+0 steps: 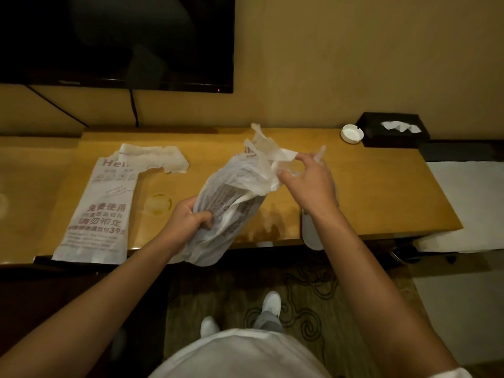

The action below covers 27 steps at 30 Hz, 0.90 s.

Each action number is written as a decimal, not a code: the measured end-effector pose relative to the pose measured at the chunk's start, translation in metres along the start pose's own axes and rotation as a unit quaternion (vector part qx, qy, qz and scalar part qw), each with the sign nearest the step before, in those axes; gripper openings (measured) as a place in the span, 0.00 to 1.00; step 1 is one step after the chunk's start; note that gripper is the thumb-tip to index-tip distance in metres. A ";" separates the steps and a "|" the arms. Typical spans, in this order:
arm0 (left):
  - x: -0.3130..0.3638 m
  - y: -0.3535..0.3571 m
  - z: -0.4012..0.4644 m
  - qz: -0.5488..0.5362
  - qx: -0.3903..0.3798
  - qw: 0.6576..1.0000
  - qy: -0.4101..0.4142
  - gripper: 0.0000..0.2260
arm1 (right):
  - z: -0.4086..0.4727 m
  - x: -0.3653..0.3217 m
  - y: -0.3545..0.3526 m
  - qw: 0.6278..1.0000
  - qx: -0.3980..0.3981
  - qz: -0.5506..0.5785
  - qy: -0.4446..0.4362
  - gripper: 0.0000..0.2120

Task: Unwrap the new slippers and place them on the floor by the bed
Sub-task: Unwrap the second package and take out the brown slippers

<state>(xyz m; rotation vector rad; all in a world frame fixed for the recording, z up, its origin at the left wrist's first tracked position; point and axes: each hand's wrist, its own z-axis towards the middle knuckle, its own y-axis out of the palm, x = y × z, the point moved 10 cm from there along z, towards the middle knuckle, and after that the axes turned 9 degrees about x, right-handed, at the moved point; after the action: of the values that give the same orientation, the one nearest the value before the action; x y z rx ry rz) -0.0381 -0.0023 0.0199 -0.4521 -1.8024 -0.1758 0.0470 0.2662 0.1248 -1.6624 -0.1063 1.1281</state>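
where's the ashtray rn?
Head view: the white ashtray sits at the desk's far right back edge, just left of the black tissue box.

Slippers (231, 203): only dim through the translucent wrapper (240, 181), centre frame; number unclear.
Television (117, 39): cut off by top and left edges.
White object (311, 230): mostly hidden behind right forearm; unidentifiable.
Small print on empty wrapper (98, 211): blurred.

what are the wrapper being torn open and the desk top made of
Wrapper: thin, matte, semi-translucent white sheet, probably non-woven fabric or paper; it tears raggedly and the slipper pattern shows through. Desk top: likely lacquered wood or veneer; glossy yellow-brown surface with reflections.
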 end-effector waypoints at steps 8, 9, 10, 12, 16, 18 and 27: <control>0.006 0.002 -0.001 0.005 -0.029 1.000 0.006 0.15 | -0.025 -0.062 -0.088 0.954 0.229 0.043 -0.187 0.08; 0.007 0.003 0.000 0.009 -0.028 1.000 0.005 0.13 | -0.032 -0.079 -0.085 0.947 0.196 0.079 -0.241 0.05; 0.008 0.004 0.002 0.012 -0.027 1.000 0.005 0.12 | -0.037 -0.093 -0.076 0.945 0.137 0.106 -0.278 0.04; 0.012 0.008 0.004 0.009 -0.033 0.999 0.009 0.13 | -0.042 -0.106 -0.047 0.948 0.003 0.118 -0.296 0.06; 0.017 0.016 0.006 0.000 -0.059 0.998 0.015 0.17 | -0.030 -0.095 -0.020 0.962 -0.038 0.090 -0.257 0.08; 0.016 0.015 0.007 0.004 -0.059 0.998 0.011 0.16 | -0.023 -0.087 -0.018 0.967 -0.035 0.089 -0.237 0.10; 0.018 0.026 0.005 0.052 -0.057 0.997 0.025 0.08 | -0.026 -0.096 -0.014 0.953 -0.028 0.054 -0.297 0.09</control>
<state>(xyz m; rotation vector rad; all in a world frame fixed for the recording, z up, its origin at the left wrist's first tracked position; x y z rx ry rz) -0.0365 0.0274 0.0331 -0.6171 -1.7213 -0.2160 0.0190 0.1989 0.1940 -1.3397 -0.4366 1.6955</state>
